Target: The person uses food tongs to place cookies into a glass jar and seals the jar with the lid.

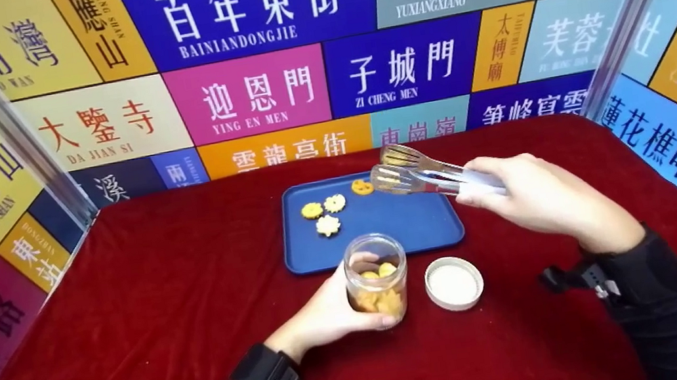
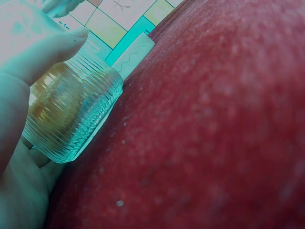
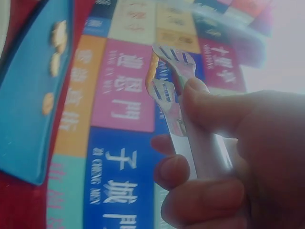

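Note:
My left hand [image 1: 323, 315] grips a clear glass jar [image 1: 378, 280], its thumb across the front and fingers behind. Yellow and tan biscuits lie inside the lidless jar. The left wrist view shows the jar's ribbed base [image 2: 90, 129] close to the cloth; whether it touches is unclear. Above the blue tray's [image 1: 396, 225] right side, my right hand [image 1: 531, 196] holds metal tongs [image 1: 436, 176]. A biscuit [image 3: 153, 69] sits between the slotted tips, seen edge-on in the right wrist view. On the tray are three flower-shaped biscuits [image 1: 328, 225] and a pretzel-shaped biscuit [image 1: 362, 186].
An off-white round lid [image 1: 454, 283] lies right of the jar, in front of the tray. Dark red cloth [image 1: 161, 294] covers the table. Behind it stands a wall of coloured sign panels [image 1: 259, 95], with clear upright edges at both sides.

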Available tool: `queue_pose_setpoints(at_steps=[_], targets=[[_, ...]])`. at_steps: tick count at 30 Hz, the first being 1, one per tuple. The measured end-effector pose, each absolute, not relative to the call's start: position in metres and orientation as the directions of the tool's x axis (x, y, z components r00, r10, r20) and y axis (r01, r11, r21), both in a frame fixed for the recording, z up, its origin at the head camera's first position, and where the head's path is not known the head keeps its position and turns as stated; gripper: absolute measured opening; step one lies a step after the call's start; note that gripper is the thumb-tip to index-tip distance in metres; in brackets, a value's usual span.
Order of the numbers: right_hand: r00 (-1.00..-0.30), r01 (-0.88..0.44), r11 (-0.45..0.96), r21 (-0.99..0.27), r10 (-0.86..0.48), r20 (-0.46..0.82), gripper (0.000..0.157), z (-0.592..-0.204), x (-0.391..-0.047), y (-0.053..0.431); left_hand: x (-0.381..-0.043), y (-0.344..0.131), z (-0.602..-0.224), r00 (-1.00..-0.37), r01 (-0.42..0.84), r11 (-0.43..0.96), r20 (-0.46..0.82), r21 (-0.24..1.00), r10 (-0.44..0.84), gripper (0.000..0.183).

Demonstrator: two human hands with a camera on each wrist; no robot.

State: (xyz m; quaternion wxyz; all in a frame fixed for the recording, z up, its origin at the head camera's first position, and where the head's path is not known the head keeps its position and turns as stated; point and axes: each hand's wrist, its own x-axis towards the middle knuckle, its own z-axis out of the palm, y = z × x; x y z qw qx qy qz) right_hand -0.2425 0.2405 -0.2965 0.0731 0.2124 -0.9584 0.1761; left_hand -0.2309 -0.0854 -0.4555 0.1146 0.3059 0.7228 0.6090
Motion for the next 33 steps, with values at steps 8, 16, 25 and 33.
queue_pose_setpoints(at_steps=[8,16,25,33], targets=[[-0.845,-0.532,0.798,-0.284,-0.477,0.242,0.031,-0.282,-0.221,0.236,-0.231,-0.085,-0.456,-0.785,0.297,0.057,0.209,0.953,0.582,0.091],[-0.788,-0.616,0.73,-0.297,-0.581,0.205,0.03,-0.279,-0.213,0.234,-0.231,-0.086,-0.456,-0.784,0.301,0.065,0.208,0.952,0.585,0.091],[-0.721,-0.688,0.672,-0.275,-0.677,0.15,0.022,-0.28,-0.205,0.235,-0.23,-0.081,-0.456,-0.763,0.315,0.041,0.228,0.948,0.605,0.095],[-0.718,-0.691,0.68,-0.244,-0.683,0.131,0.026,-0.279,-0.205,0.233,-0.231,-0.084,-0.458,-0.762,0.328,0.034,0.243,0.944,0.6,0.097]])
